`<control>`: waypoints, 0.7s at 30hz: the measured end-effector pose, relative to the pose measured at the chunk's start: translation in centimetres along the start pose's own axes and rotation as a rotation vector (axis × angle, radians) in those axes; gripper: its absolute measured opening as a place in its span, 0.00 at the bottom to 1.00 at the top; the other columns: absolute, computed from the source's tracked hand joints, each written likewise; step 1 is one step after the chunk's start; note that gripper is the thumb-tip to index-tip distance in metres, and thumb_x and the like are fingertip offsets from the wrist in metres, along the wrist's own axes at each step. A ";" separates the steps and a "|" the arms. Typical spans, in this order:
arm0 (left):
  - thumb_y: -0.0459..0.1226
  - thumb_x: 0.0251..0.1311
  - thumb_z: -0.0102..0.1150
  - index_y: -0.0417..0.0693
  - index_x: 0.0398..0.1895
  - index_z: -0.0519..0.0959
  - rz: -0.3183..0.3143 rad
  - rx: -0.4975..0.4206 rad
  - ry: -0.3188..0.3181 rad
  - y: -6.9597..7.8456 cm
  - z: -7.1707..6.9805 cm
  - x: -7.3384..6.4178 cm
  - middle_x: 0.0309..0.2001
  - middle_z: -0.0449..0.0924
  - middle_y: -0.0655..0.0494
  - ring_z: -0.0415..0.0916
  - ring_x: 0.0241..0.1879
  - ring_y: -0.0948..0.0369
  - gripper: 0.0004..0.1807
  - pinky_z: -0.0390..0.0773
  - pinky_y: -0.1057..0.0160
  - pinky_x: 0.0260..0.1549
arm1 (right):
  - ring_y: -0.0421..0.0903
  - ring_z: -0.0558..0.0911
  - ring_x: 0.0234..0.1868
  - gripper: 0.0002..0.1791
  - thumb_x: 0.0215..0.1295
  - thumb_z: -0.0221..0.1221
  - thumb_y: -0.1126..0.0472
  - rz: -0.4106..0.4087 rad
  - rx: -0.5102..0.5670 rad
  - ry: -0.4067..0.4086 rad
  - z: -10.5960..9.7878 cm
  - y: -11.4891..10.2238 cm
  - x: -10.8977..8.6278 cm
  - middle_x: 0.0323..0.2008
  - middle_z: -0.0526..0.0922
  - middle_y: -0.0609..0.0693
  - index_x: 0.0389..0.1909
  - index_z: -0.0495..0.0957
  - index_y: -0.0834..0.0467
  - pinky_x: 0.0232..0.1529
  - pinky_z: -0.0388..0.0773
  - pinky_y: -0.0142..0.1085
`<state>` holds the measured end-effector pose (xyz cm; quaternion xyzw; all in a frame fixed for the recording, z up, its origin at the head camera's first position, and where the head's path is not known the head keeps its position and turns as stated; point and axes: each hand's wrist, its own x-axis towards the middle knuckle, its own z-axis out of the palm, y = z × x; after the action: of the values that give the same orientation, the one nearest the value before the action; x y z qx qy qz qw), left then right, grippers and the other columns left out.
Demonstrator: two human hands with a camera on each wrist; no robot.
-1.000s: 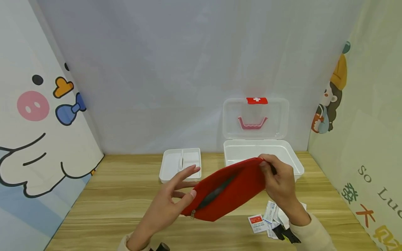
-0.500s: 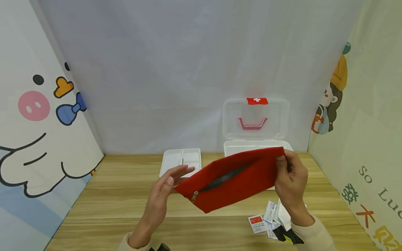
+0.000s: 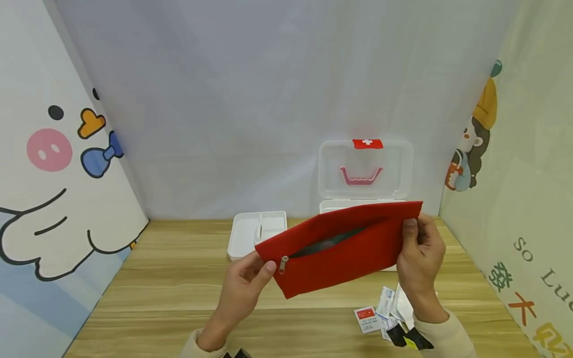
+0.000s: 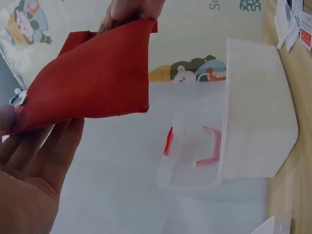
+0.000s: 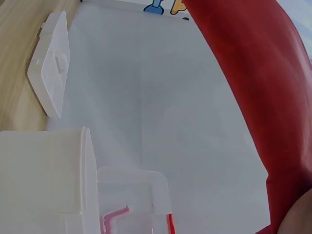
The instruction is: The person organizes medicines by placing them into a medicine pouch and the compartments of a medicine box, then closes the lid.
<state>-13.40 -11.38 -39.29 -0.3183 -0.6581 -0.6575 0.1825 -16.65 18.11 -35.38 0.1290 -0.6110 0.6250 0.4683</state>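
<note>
A red zippered pouch (image 3: 349, 263) hangs above the table between both hands, its zip partly undone and a dark grey lining showing through the slit. My left hand (image 3: 243, 286) pinches its left end, the thumb in front beside the metal zip pull (image 3: 284, 264). At the other end my right hand (image 3: 421, 258) grips the pouch's right edge, thumb in front and fingers behind. In the left wrist view the pouch (image 4: 97, 78) spans from the left fingers to the right hand (image 4: 134, 9). The right wrist view shows the red fabric (image 5: 263, 83) close up.
A white first-aid box with its clear lid (image 3: 365, 169) raised stands at the back, partly hidden by the pouch. Left of it sits a white divided tray (image 3: 243, 233). Several small packets (image 3: 368, 319) and a black strap (image 3: 409, 337) lie near the right forearm.
The pouch has risen and moved right, turning more level. My left hand came off its left end half a second ago and now pinches it again.
</note>
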 end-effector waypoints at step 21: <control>0.23 0.63 0.54 0.33 0.37 0.83 0.033 0.127 0.279 1.1 1.6 0.9 0.26 0.83 0.38 0.80 0.27 0.70 0.07 0.80 0.71 0.27 | 0.36 0.78 0.29 0.08 0.73 0.52 0.63 0.247 0.039 -0.042 0.6 1.6 -1.2 0.31 0.81 0.43 0.44 0.79 0.58 0.29 0.75 0.24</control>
<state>-13.07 -9.71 -37.97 -0.2226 -0.6612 -0.6494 0.3025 -17.46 17.38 -37.19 0.0748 -0.6196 0.6869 0.3725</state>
